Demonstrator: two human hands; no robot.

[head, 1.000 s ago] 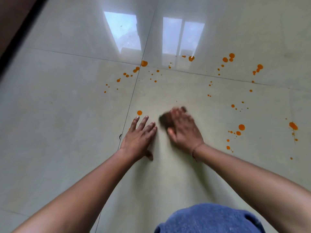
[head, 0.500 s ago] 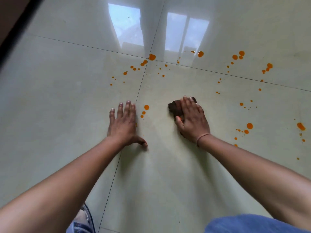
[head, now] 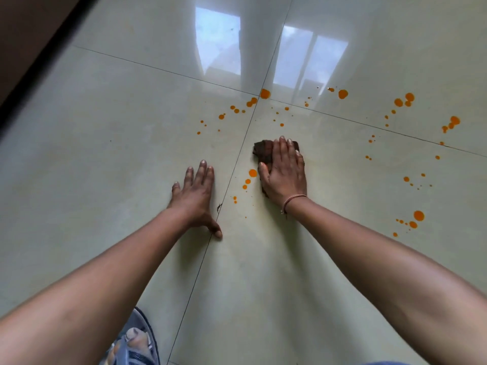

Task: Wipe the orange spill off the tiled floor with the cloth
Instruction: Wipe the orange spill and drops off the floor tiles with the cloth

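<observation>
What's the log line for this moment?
phase: wiping | right hand: flat, pressing cloth on tiled floor | left hand: flat on floor | orange drops: scattered, nearest beside right thumb | task: unfinished

The right hand [head: 286,175] hides most of the cloth [head: 263,151]; apparent sandal [head: 137,343] cut off below.

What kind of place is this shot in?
Probably an indoor room, maybe a home. Large glossy floor tiles with thin joints mirror bright window panes; a dark wall base runs along the upper left.
</observation>
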